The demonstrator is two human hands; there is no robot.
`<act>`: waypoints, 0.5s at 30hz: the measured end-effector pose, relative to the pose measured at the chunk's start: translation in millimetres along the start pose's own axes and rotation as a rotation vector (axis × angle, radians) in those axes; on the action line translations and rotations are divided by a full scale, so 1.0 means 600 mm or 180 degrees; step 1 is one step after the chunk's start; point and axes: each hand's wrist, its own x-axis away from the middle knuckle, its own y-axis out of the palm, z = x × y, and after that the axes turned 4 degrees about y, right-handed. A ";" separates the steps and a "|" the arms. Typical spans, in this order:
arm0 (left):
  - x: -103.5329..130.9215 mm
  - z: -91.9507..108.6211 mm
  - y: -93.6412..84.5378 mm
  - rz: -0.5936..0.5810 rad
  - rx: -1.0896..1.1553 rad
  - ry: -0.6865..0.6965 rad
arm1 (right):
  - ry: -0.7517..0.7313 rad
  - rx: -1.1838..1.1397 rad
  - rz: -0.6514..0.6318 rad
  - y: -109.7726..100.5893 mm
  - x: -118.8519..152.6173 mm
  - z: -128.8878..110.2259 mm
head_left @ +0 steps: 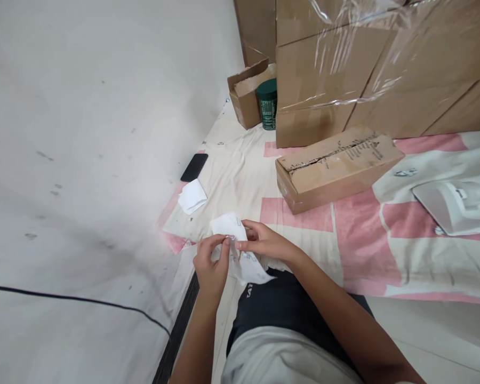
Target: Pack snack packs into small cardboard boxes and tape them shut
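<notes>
A thin white sheet (253,268) with small printed marks hangs between my hands above my lap; whether it is cloth or paper I cannot tell. My left hand (213,261) pinches it near the upper middle with thumb and forefinger. Anything small between those fingertips is too fine to make out. From the right side, my right hand (266,242) grips the same sheet, thumb in front and the other fingers partly hidden behind it. Just beyond my left hand, a folded white piece (192,196) lies on the pink and cream bedspread (240,165).
A black phone (194,167) lies by the wall. Ahead stand a closed carton (338,165), a green tub (268,104), a small open box (246,101) and large plastic-wrapped cartons (332,74). A white plastic appliance (452,208) rests at right. A black cable (80,300) crosses the left.
</notes>
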 end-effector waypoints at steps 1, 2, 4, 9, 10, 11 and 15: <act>0.001 0.003 0.002 0.0053 0.0100 -0.0248 | -0.0051 0.0051 -0.0064 0.002 0.000 0.002; 0.001 0.007 0.003 0.0066 0.0193 -0.0440 | -0.0109 0.0141 -0.0040 0.004 0.000 0.005; -0.001 0.013 0.003 0.0027 0.0256 -0.0586 | -0.0202 0.0420 0.0168 0.006 -0.002 0.008; -0.017 0.017 -0.003 -0.0547 0.0053 -0.0070 | -0.0452 0.1262 0.0598 0.004 -0.002 0.012; -0.021 0.018 -0.004 -0.0672 0.0101 -0.0006 | -0.0507 0.1398 0.0643 0.003 -0.001 0.012; -0.023 0.018 -0.005 -0.0745 0.0153 0.0030 | -0.0538 0.1517 0.0678 0.002 0.001 0.011; -0.025 0.021 -0.001 -0.0608 0.0195 0.0018 | -0.0521 0.1747 0.0715 -0.004 0.006 0.009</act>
